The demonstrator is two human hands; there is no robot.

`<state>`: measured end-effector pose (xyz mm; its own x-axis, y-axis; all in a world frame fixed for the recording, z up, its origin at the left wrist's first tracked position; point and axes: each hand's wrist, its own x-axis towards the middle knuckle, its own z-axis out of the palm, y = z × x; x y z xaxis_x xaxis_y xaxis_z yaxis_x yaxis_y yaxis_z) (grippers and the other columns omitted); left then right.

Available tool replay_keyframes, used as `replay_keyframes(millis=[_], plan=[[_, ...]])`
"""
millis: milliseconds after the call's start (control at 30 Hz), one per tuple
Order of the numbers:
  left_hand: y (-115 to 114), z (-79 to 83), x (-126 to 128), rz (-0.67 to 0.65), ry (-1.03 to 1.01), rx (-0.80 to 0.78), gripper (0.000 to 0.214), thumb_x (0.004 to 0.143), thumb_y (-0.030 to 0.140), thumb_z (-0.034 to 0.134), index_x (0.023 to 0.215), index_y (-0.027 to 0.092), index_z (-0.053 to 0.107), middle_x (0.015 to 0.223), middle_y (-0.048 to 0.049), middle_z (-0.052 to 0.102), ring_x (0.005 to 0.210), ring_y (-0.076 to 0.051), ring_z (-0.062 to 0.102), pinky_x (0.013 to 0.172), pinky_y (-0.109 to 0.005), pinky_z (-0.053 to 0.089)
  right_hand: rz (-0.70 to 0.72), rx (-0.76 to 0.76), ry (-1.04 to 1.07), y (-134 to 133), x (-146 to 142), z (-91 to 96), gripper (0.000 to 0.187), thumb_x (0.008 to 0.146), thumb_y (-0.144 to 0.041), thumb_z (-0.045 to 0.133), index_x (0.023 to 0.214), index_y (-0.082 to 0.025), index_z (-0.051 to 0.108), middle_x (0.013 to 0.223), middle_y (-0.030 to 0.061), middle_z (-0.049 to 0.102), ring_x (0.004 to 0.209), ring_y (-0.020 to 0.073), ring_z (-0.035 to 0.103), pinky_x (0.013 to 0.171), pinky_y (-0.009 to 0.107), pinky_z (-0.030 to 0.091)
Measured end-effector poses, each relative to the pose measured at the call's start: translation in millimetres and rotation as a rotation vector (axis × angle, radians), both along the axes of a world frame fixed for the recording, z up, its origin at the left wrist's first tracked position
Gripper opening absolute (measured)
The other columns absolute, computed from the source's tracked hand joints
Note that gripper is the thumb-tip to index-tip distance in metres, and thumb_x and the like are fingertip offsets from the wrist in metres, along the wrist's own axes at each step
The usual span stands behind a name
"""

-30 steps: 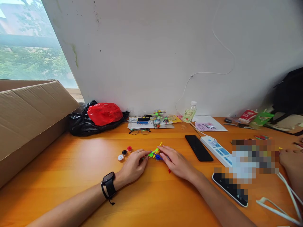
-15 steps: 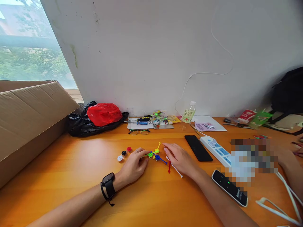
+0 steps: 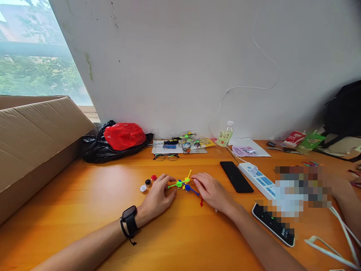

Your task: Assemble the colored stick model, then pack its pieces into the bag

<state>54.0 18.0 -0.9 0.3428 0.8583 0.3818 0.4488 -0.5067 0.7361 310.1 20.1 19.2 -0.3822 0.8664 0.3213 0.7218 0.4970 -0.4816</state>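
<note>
On the table, a green plastic arrow (image 3: 178, 184), a yellow arrow (image 3: 187, 180) and a blue arrow (image 3: 188, 188) lie close together, each with a round hub. My left hand (image 3: 160, 195) rests at the green arrow's left end, thumb and fingers apart around it; whether they touch is unclear. My right hand (image 3: 212, 191) is open, fingers loosely bent, just right of the yellow and blue arrows. Beneath it a red arrow (image 3: 201, 202) sticks out, and a white arrow is mostly covered. Left of my left hand stand a white round piece (image 3: 143, 189), a black one (image 3: 147, 182) and a red one (image 3: 153, 177).
Right of my hand lie a black phone (image 3: 236, 177), a power strip (image 3: 257, 178) and a black-and-white device (image 3: 273, 224). Glasses (image 3: 166, 157), a bottle (image 3: 225, 134) and a red bag (image 3: 125, 136) sit behind. A cardboard box (image 3: 36, 146) stands left; another person's arm (image 3: 345, 199) is right.
My right hand has moved slightly down and left, now covering most of the white arrow and part of the red one. My left hand has drawn back slightly, showing more of the green arrow.
</note>
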Motion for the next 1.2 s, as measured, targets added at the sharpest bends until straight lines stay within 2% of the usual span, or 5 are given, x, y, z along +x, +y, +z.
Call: replay_keyframes(millis=[100, 233, 567, 767, 1200], plan=[[1.1, 0.1, -0.1, 0.001, 0.007, -0.021, 0.014, 0.096, 0.018, 0.06, 0.102, 0.019, 0.072, 0.103, -0.0088, 0.067, 0.084, -0.02, 0.064, 0.076, -0.031, 0.051, 0.009, -0.009, -0.018, -0.6, -1.1, -1.2, 0.029, 0.11, -0.024, 0.045, 0.114, -0.023, 0.073, 0.107, 0.0091, 0.076, 0.104, 0.0265, 0.069, 0.096, 0.042, 0.054], [3.3, 0.9, -0.9, -0.015, 0.003, -0.011, 0.016, 0.098, 0.017, 0.056, 0.092, 0.019, 0.071, 0.1, -0.0081, 0.067, 0.084, -0.02, 0.064, 0.076, -0.03, 0.051, 0.009, -0.017, -0.041, -0.7, -0.3, -3.0, 0.029, 0.111, -0.023, 0.044, 0.115, -0.023, 0.073, 0.108, 0.009, 0.075, 0.104, 0.0262, 0.068, 0.095, 0.041, 0.053], [6.2, -0.7, -0.7, -0.008, 0.022, -0.022, 0.018, 0.1, 0.021, 0.058, 0.092, 0.019, 0.074, 0.096, -0.0073, 0.07, 0.08, -0.019, 0.064, 0.072, -0.029, 0.05, -0.012, -0.014, -0.077, -0.3, 0.1, -2.0, 0.03, 0.111, -0.024, 0.043, 0.115, -0.024, 0.074, 0.105, 0.0082, 0.074, 0.101, 0.0261, 0.067, 0.093, 0.04, 0.052], [8.2, -2.8, 0.0, 0.033, 0.03, 0.002, 0.017, 0.098, 0.019, 0.06, 0.088, 0.018, 0.074, 0.087, -0.0059, 0.071, 0.073, -0.018, 0.061, 0.067, -0.027, 0.047, -0.002, -0.016, -0.083, -1.8, -2.1, 0.3, 0.026, 0.111, -0.028, 0.048, 0.103, -0.024, 0.072, 0.095, 0.0062, 0.072, 0.092, 0.0246, 0.065, 0.084, 0.038, 0.05], [9.1, -4.2, 0.0, 0.049, 0.018, -0.007, 0.014, 0.098, 0.019, 0.063, 0.09, 0.018, 0.075, 0.089, -0.0056, 0.073, 0.073, -0.017, 0.063, 0.068, -0.026, 0.047, -0.011, -0.021, -0.121, -5.6, -6.5, 3.3, 0.029, 0.111, -0.03, 0.05, 0.087, -0.022, 0.064, 0.086, 0.0038, 0.067, 0.082, 0.0215, 0.062, 0.076, 0.032, 0.044]])
